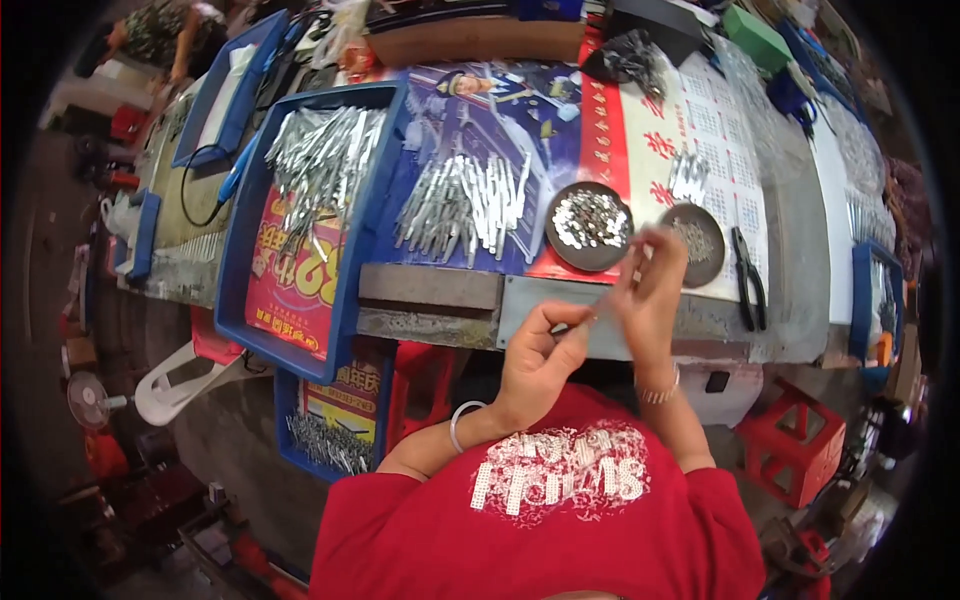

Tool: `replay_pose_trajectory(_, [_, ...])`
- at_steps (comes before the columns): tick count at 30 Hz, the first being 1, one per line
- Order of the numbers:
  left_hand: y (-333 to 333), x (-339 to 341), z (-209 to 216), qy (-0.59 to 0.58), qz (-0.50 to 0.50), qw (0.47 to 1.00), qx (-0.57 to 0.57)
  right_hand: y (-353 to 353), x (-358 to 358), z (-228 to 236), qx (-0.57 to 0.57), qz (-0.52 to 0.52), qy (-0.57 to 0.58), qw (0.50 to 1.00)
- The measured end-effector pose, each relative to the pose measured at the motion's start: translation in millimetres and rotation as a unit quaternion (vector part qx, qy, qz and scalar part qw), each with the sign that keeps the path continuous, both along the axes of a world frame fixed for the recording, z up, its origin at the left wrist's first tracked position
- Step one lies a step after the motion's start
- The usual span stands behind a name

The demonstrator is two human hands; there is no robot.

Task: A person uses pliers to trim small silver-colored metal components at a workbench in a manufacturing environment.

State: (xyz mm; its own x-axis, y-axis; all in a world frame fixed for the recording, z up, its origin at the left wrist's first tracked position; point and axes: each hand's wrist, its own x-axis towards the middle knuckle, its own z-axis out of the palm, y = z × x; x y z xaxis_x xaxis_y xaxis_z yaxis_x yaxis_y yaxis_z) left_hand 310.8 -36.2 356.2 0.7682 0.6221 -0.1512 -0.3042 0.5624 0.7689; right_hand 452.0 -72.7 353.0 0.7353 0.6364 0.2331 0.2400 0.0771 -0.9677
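My left hand [541,366] is closed in a pinch in front of the table edge, holding what looks like a thin metal strip [574,326]. Over the edge of the right-hand bowl [716,264] hovers my right hand [652,300], its fingers bent and smeared by motion; whether they grip anything is unclear. That bowl contains tiny pale metal parts. A second dark bowl [553,250] beside it holds shiny round discs [592,219]. Left of the bowls lies a pile of silvery metal strips [465,208].
A blue tray [229,270] with more metal strips stands on the left, above a lower blue bin [287,455] of small metal pieces. Black-handled pliers [747,280] lie right of the bowls. A red stool [795,440] is at the lower right.
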Motion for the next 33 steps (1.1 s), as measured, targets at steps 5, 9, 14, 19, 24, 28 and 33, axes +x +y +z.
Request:
replay_pose_trajectory(5, [-2,-4,-10,0.019,0.072,0.994,0.076,-15,-17,12,0.089,0.178,-0.044,0.979])
replay_pose_trajectory(9, [9,-5,-8,-0.025,0.106,0.990,0.084,-26,46,15,0.373,0.409,0.377,0.742])
replay_pose_trajectory(14, [6,0,-8,-0.041,0.066,0.994,0.074,-79,29,117,0.446,0.780,0.116,0.424])
replay_pose_trajectory(19, [3,4,-11,-0.044,0.028,0.995,0.084,-95,33,140,0.367,0.850,-0.027,0.376])
replay_pose_trajectory(24, [1,5,-11,-0.040,0.030,0.997,0.064,-96,37,141,0.363,0.861,-0.082,0.347])
replay_pose_trajectory(28, [1,7,-13,-0.036,0.031,0.996,0.071,-86,40,134,0.384,0.850,-0.054,0.356])
replay_pose_trajectory(33, [6,5,-14,-0.049,0.033,0.997,0.058,-55,42,130,0.461,0.764,0.075,0.445])
